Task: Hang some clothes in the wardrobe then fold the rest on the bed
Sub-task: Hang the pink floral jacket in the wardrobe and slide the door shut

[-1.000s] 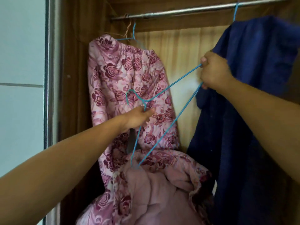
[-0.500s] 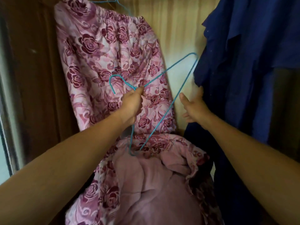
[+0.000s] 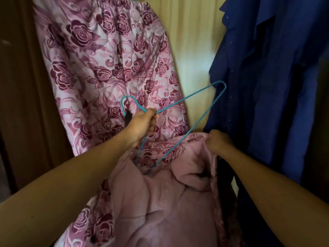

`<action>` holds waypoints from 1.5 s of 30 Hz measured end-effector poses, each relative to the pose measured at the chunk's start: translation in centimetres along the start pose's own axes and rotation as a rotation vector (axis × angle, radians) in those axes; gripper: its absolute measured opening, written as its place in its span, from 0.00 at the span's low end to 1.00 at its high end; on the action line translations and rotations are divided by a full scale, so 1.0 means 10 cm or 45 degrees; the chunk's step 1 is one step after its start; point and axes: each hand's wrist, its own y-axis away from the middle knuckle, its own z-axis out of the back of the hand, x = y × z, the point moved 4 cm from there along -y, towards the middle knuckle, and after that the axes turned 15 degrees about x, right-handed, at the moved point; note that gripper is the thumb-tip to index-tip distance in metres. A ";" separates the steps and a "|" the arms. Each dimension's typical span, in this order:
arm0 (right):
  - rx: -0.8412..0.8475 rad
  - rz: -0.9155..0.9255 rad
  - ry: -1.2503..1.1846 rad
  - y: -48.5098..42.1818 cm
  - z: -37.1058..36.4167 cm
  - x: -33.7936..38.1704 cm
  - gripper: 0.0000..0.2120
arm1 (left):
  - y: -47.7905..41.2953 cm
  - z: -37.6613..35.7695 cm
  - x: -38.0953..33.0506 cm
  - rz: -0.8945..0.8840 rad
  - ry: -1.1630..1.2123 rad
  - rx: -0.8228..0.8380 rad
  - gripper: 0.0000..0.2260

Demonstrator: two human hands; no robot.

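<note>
Grips the neck of a blue hanger (image 3: pixel 185 99) in the curled fingers (image 3: pixel 152 122) of the left hand (image 3: pixel 140 123), just in front of a hanging floral garment (image 3: pixel 106 59). Has the hanger's lower corner tucked into a pink jacket (image 3: pixel 160 202) below those fingers. Pinches the jacket's edge with the right hand (image 3: pixel 219 141), just beside a dark blue garment (image 3: pixel 267 86).

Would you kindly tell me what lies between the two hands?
In the head view, the long wire of the hanger slants down between the left hand, which grips its neck, and the right hand, which holds the floral rim of the pink garment.
</note>
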 end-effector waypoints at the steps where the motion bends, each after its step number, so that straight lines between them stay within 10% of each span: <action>1: -0.088 0.028 -0.180 -0.05 0.11 0.03 0.14 | 0.01 0.01 -0.04 0.006 -0.059 0.032 0.20; 10: -0.190 0.263 -1.437 -0.08 0.77 0.31 0.08 | 0.11 0.28 -0.19 0.076 -0.124 0.240 0.16; 18: -0.244 0.317 0.001 0.05 1.38 0.27 0.21 | 0.35 0.31 -0.24 0.211 -0.205 0.410 0.17; 29: -0.218 0.431 -0.005 0.08 1.44 0.43 0.20 | 0.34 0.12 -0.14 0.282 -1.090 0.263 0.19; 34: 0.407 0.576 -0.557 0.35 1.01 0.80 0.16 | 0.28 0.03 -0.17 0.225 -1.186 0.074 0.21; 38: 0.875 0.465 -0.233 0.57 0.64 0.90 0.24 | 0.29 -0.03 -0.14 0.153 -0.821 0.023 0.20; 43: 0.485 0.652 0.221 0.38 0.32 0.84 0.41 | 0.32 -0.13 -0.06 0.059 -0.769 0.139 0.19; 45: 0.533 0.678 0.184 0.36 0.07 0.84 0.33 | 0.32 -0.14 -0.03 0.011 -0.829 0.146 0.19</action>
